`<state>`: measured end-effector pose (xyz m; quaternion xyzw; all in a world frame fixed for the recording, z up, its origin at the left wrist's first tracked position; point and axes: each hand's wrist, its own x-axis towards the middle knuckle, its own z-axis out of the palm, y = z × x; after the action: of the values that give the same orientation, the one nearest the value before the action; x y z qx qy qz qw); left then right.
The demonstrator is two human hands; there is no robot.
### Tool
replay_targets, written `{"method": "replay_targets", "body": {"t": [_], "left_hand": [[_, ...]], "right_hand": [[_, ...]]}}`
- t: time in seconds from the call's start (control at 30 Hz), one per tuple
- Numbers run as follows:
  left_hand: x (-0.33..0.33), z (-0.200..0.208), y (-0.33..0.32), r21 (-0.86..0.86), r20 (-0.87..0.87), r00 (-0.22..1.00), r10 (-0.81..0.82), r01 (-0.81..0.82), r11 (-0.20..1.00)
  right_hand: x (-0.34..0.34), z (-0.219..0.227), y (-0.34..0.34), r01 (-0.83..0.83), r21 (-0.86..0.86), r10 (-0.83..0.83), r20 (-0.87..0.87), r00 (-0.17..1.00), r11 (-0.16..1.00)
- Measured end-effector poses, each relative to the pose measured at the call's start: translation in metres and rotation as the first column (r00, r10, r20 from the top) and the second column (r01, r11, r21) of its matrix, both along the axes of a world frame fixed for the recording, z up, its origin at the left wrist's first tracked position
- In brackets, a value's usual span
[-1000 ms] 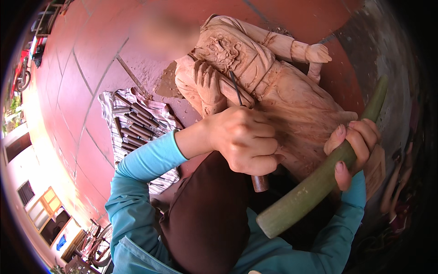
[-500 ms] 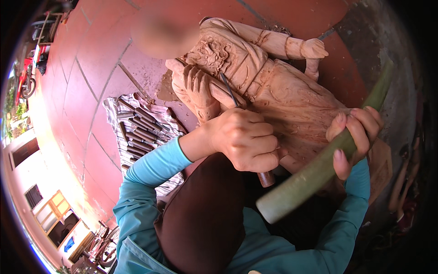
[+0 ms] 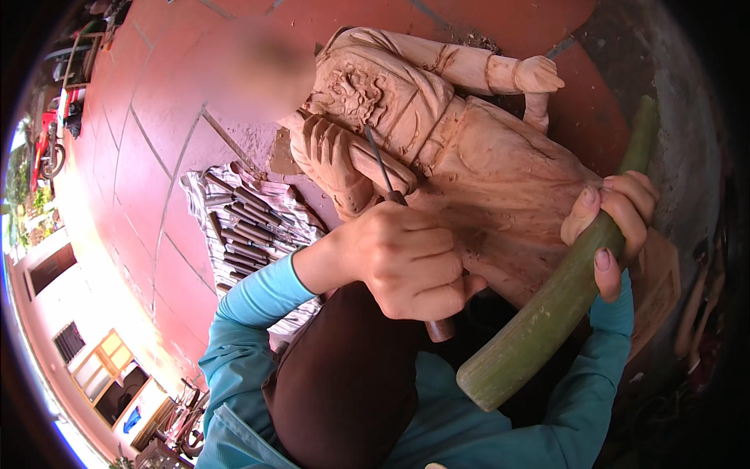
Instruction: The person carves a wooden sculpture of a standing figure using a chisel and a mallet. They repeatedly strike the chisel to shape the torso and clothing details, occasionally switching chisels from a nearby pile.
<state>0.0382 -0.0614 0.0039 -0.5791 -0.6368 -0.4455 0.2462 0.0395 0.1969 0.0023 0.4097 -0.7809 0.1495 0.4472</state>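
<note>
Reddish-brown wood, deeply carved, forms the statue (image 3: 500, 187), which lies face up across the far middle of the scene, its squared base (image 3: 655, 293) toward the right. Head area blurred; not assessed.

Left hand (image 3: 410, 262): fingers together, clamped on the dark handle of a chisel (image 3: 380, 164), the butt showing below the fist. The thin blade slants far and left to the chest relief (image 3: 355, 94); whether the tip touches the wood cannot be told.

Right hand (image 3: 613, 219): fingers closed around the narrower part of a green, tapering club (image 3: 531, 320). Its thick end points near and left, apart from the chisel butt.

Handling, as judged: the statue is heavy and stiff, best held by the torso or base. Its outstretched hand (image 3: 539, 74) and thin relief edges would chip first. The chisel is light and rigid; take it by the handle, clear of the blade. The club seems firm and weighted toward its thick end; its smooth surface may slip, so the narrow part wants a full wrap.

To the left, a striped cloth (image 3: 297, 223) on the red floor (image 3: 168, 102) bears dark-handled tools (image 3: 251, 228).
</note>
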Motion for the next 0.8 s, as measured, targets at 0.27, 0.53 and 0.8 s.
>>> {"method": "replay_targets", "body": {"t": [0.27, 0.53, 0.8], "left_hand": [[0.000, 0.001, 0.003, 0.039, 0.064, 0.998, -0.001, -0.001, 0.999], [0.000, -0.002, 0.007, 0.076, 0.061, 0.998, -0.010, 0.005, 0.997], [-0.001, -0.017, 0.018, 0.049, -0.003, 0.997, 0.076, -0.076, 0.996]], "right_hand": [[0.002, -0.002, -0.002, -0.023, -0.094, 0.027, 0.041, 0.999, 0.995], [0.004, -0.005, 0.002, -0.042, -0.119, 0.048, 0.046, 0.998, 0.992], [0.008, -0.001, 0.001, -0.040, -0.128, 0.053, 0.099, 0.994, 0.991]]}}
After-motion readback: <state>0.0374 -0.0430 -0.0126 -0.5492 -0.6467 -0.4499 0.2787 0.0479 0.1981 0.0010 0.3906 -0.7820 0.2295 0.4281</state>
